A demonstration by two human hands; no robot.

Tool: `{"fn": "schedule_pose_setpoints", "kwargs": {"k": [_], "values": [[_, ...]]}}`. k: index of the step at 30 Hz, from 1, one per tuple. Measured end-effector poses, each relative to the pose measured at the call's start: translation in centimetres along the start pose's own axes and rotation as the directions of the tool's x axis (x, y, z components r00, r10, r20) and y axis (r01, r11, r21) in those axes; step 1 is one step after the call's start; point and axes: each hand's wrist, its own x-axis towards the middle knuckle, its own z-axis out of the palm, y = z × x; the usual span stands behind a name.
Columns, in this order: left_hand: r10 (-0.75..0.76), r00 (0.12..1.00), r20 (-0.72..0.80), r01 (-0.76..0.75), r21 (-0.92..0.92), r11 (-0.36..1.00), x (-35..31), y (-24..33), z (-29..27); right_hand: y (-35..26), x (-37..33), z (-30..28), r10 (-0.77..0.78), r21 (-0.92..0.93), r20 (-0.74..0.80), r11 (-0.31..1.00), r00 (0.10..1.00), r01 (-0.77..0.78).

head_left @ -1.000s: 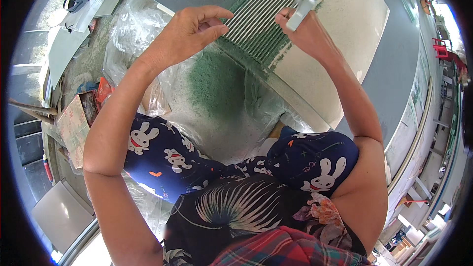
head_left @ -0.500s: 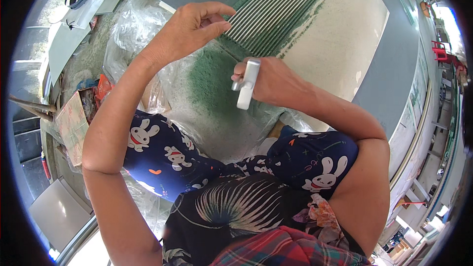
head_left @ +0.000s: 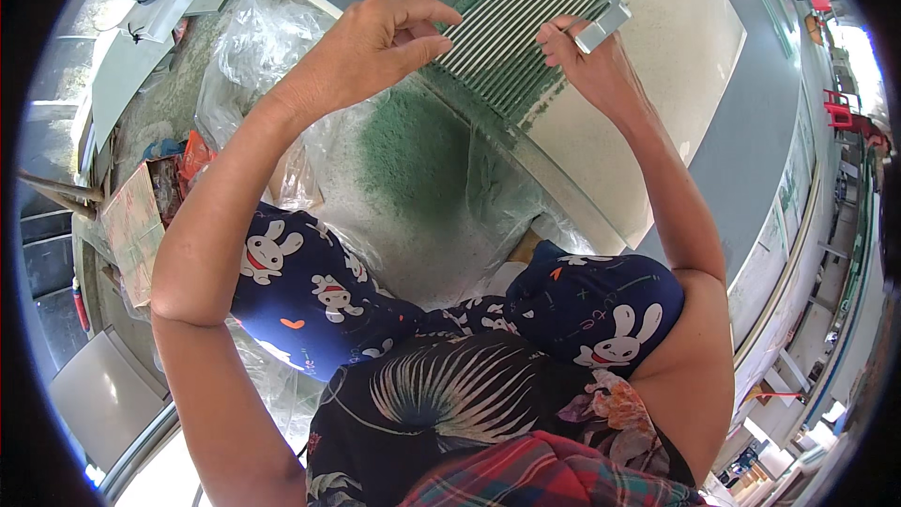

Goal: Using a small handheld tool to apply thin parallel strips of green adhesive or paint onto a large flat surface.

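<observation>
At the near left edge of a row of thin pale strips (head_left: 526, 23) is my left hand (head_left: 389, 42). Its forefinger and thumb are apart at the strip ends, the other fingers curled; I see nothing held between them. The strips lie side by side on a cream board (head_left: 685, 28), with green powder between and around them. My right hand (head_left: 605, 70) is above the board, to the right of the strips, closed on a silver metal tool with a flat, blocky body (head_left: 603, 25). The tool's exact kind does not show, and its gripped part is hidden.
Green powder (head_left: 413, 145) is heaped on the floor between my knees and the board's near edge. Clear plastic sheeting (head_left: 249, 56) lies crumpled to the left. A grey table surface (head_left: 741, 169) runs along the right. A cardboard piece (head_left: 136, 225) stands at the left.
My right hand has moved with the silver tool away from me and to the right, from the board's near edge to beside the strips. My left hand has hardly moved.
</observation>
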Motion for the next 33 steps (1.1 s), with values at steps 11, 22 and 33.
{"fn": "schedule_pose_setpoints", "kwargs": {"k": [11, 22, 33], "values": [[-0.027, 1.0, 0.014, 0.027, -0.012, 1.0, 0.2, 0.0, 0.0, -3.4, -1.8, 1.9, -0.048, -0.197, 0.25, 0.975, 0.967, 0.099], [0.029, 0.999, -0.022, -0.03, -0.008, 1.0, 0.1, 0.0, 0.0, -3.7, -1.4, 1.2, -0.202, 0.016, 0.156, 0.979, 0.967, 0.202], [0.063, 0.997, -0.041, -0.064, -0.022, 0.998, 0.1, -0.4, 0.1, -1.0, 0.0, 1.1, -0.083, -0.064, -0.021, 0.995, 0.996, 0.081]]}}
